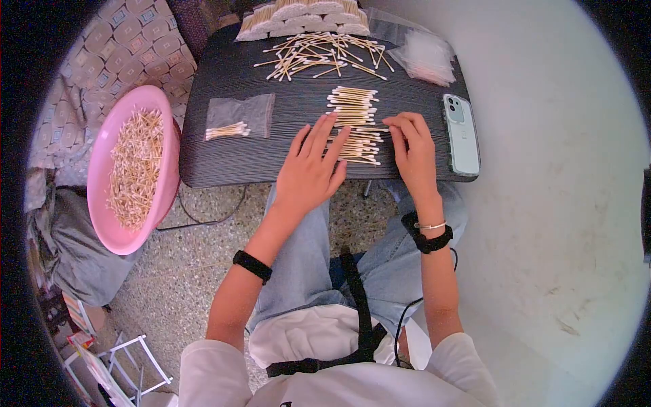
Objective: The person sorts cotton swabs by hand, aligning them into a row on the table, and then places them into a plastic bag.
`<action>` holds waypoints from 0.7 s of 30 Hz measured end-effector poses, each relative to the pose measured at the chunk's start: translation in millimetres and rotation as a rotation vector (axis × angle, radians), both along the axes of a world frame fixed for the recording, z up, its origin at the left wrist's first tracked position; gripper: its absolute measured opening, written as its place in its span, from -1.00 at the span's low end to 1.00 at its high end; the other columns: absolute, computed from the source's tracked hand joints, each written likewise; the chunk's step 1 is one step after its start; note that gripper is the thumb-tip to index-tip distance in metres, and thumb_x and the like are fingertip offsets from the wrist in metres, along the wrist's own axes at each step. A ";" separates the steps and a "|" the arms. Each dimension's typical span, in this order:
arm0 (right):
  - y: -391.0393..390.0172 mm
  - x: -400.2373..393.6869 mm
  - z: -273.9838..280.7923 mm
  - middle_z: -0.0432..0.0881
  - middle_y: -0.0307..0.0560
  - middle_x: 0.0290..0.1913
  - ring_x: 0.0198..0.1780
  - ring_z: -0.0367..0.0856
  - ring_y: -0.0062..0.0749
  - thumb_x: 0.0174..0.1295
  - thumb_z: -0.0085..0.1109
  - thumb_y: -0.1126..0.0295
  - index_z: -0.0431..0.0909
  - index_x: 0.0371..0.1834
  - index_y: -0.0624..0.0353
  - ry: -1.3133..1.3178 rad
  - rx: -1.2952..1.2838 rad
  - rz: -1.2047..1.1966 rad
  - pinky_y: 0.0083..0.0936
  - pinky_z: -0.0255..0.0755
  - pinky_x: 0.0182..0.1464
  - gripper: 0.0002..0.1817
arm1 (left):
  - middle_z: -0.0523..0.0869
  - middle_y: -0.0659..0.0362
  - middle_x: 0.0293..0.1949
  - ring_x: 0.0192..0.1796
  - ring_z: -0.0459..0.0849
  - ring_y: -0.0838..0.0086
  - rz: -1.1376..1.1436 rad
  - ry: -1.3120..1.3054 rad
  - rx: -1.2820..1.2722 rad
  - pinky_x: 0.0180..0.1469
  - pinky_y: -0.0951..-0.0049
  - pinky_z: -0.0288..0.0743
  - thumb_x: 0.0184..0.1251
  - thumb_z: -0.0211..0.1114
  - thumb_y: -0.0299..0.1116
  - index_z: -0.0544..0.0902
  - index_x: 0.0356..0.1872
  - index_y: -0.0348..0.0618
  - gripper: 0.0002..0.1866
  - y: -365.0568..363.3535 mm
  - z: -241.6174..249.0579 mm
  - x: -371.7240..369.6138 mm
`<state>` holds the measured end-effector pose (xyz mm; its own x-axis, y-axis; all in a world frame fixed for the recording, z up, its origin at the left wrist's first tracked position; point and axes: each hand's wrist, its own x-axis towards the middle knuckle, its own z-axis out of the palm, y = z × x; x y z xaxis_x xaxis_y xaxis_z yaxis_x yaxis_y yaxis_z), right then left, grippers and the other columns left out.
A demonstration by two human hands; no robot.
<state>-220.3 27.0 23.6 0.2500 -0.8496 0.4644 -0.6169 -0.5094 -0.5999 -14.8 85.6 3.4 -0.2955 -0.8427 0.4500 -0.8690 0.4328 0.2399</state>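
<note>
On the dark table, cotton swabs (pixel 355 106) with white tips lie side by side in a column, roughly parallel. My left hand (pixel 311 164) rests over the column's left ends, its fingers spread and partly covering the swabs below. At the right ends is my right hand (pixel 413 149), thumb and index finger brought together by the tip of one swab that sticks out; whether they grip it is hard to see. Left of my left hand lies a clear plastic bag (pixel 259 117) with several swabs inside. A loose heap of swabs (pixel 319 54) spreads farther back.
Bundled swabs (pixel 305 17) are stacked at the table's back edge. Empty clear bags (pixel 427 57) lie at the back right, and a phone (pixel 463 136) at the right edge by the wall. A pink basin (pixel 169 125) full of swabs stands left of the table.
</note>
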 end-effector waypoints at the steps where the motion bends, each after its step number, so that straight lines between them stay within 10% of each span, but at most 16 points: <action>1: 0.7 0.7 -0.1 0.54 0.02 -0.14 -0.05 0.54 -0.04 0.25 0.15 0.53 0.60 -0.14 0.22 0.009 -0.004 0.005 -0.25 0.44 0.03 -0.86 | 0.32 -0.03 0.43 0.46 0.31 0.19 0.002 0.007 0.007 0.49 0.14 0.12 0.35 0.14 -0.23 0.34 0.40 -0.10 -0.41 0.1 -0.5 -0.3; 21: -11.5 -1.8 -2.8 0.53 0.00 -0.22 -0.11 0.50 -0.05 0.25 0.15 0.48 0.60 -0.23 0.22 0.165 -0.063 0.079 -0.24 0.42 0.01 -0.90 | 0.32 -0.01 0.43 0.45 0.33 0.18 0.007 0.016 -0.004 0.50 0.15 0.11 0.34 0.14 -0.24 0.36 0.39 -0.11 -0.42 0.5 -0.6 -0.7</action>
